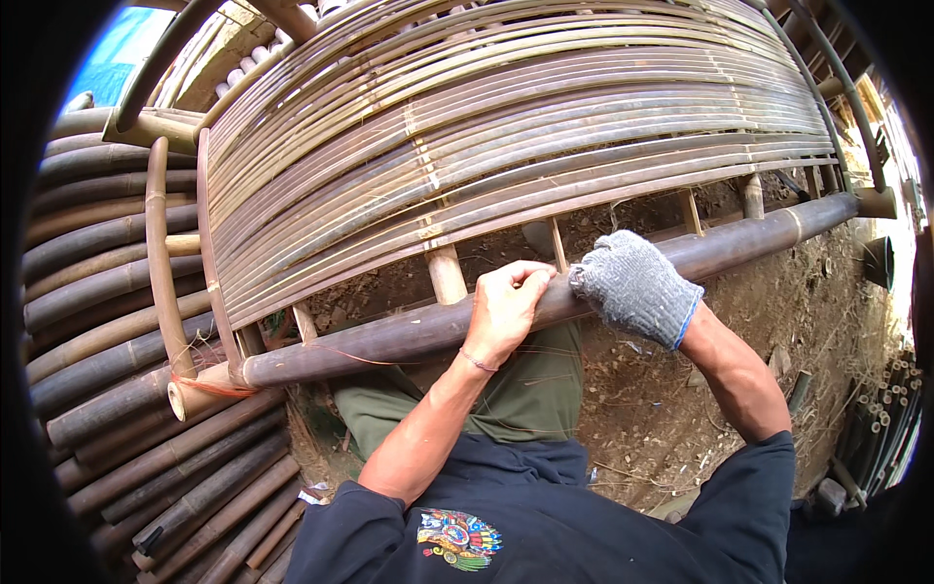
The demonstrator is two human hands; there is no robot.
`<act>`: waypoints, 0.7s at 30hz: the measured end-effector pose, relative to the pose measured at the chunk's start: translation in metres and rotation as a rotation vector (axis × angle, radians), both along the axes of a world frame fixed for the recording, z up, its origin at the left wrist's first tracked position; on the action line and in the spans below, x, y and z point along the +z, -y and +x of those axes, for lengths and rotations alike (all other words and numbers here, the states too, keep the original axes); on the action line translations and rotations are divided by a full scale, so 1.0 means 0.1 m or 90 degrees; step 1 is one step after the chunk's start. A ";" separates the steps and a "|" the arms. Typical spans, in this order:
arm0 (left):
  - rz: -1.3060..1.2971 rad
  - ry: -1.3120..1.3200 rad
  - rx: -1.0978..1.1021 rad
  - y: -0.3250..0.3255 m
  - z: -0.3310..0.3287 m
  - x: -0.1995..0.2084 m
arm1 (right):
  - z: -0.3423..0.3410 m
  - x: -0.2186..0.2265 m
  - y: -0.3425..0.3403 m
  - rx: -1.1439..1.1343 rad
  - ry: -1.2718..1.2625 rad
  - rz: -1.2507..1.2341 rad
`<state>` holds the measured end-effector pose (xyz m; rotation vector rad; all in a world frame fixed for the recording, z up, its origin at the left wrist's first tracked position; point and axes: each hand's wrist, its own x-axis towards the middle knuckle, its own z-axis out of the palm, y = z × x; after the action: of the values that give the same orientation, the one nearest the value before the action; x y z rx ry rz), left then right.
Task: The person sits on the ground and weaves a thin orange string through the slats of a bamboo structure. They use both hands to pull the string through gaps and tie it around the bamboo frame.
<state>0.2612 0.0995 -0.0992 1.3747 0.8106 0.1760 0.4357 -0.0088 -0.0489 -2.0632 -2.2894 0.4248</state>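
Observation:
A thick dark bamboo pole (389, 336) crosses in front of me, below a bench-like panel of split bamboo slats (545, 127). At the middle of the pole my bare left hand (504, 307) is closed in a pinch, its fingertips against the pole's upper side. What it pinches is too small to make out. Just to its right, my right hand (632, 287), in a grey knit glove with a blue cuff, is curled closed by the pole; its fingertips and anything in them are hidden. Between the hands a thin bamboo upright (557, 243) rises from the pole.
More bamboo uprights (446, 274) join pole and panel. Thin red string (219, 389) wraps the frame's left end, and a strand trails along the pole. Stacked dark bamboo poles (117, 234) fill the left side. Thin bamboo lengths (880, 419) lie bundled at right. Scraps litter the dirt ground (671, 419).

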 end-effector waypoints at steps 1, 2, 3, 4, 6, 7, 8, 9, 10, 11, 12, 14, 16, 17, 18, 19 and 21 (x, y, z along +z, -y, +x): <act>0.041 0.015 -0.019 0.05 0.06 -0.05 | 0.01 -0.03 0.00 -0.007 -0.041 -0.024; 0.082 0.029 -0.038 0.09 0.11 -0.09 | 0.02 -0.06 0.00 -0.014 -0.083 -0.047; 0.124 0.042 -0.058 0.09 0.15 -0.09 | 0.03 -0.10 0.01 -0.074 -0.157 -0.038; 0.189 0.026 -0.096 0.07 0.16 -0.08 | 0.06 -0.15 0.02 -0.133 -0.230 -0.028; 0.230 -0.005 -0.133 0.04 0.19 0.00 | 0.12 -0.24 0.04 -0.225 -0.385 0.002; 0.251 -0.021 -0.151 0.03 0.20 0.04 | 0.12 -0.26 0.04 -0.257 -0.406 0.017; 0.234 -0.031 -0.123 0.03 0.21 0.03 | 0.11 -0.27 0.04 -0.290 -0.427 0.033; 0.217 -0.045 -0.092 0.04 0.20 0.00 | 0.09 -0.29 0.03 -0.320 -0.449 0.046; 0.199 -0.057 -0.061 0.04 0.20 -0.02 | 0.04 -0.22 0.01 -0.426 -0.500 0.067; 0.182 -0.068 -0.035 0.02 0.17 -0.03 | 0.02 -0.28 0.01 -0.449 -0.520 0.114; 0.149 -0.074 -0.036 0.00 0.17 -0.03 | 0.01 -0.35 0.04 -0.475 -0.539 0.161; 0.136 -0.067 -0.030 0.00 0.17 -0.03 | 0.02 -0.38 0.12 -0.313 -0.406 0.176; 0.175 -0.042 -0.019 0.01 0.18 -0.02 | -0.07 -0.38 0.07 -0.258 -0.320 0.184; 0.200 -0.046 -0.009 0.04 0.17 -0.01 | -0.11 -0.41 0.05 -0.254 -0.313 0.184; 0.226 -0.048 0.000 0.06 0.18 0.04 | -0.11 -0.44 0.05 -0.250 -0.299 0.179; 0.252 -0.051 0.009 0.08 0.18 0.07 | -0.10 -0.47 0.04 -0.246 -0.285 0.174; 0.272 -0.038 0.029 0.12 0.18 0.08 | -0.08 -0.46 0.03 -0.233 -0.272 0.155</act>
<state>0.2787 0.0876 -0.0910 1.7694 0.8877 0.3613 0.4281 -0.0120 -0.0952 -1.9750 -1.6019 0.4800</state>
